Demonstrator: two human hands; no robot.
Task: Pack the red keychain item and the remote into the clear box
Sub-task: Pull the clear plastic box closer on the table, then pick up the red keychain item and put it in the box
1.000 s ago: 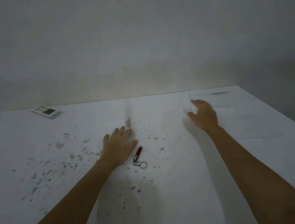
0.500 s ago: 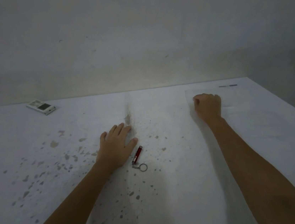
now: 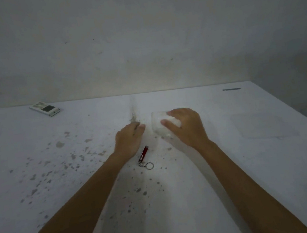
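So my right hand is gripping the clear box from the side, thumb across its near face and the other fingers curling over the top, so those fingers are clamping onto the box. It's blurry and see-through, so I can't tell if it's sitting on the table or lifted a bit off it. My left hand is hovering just beside the box on its left, palm down, fingers bent forward and bunched loosely together, not pinching anything. There's a small gap between my left fingertips and the box wall.

The red keychain item is lying flat on the table just below the gap between my two hands, right next to my left wrist but not touching it. Its red barrel is pointing up toward the box, with the little chain and key ring trailing toward me. The remote is sitting way off at the far left corner, well apart from both hands, lying flat at an angle. The table itself is looking pretty speckled with grey marks on the left half.
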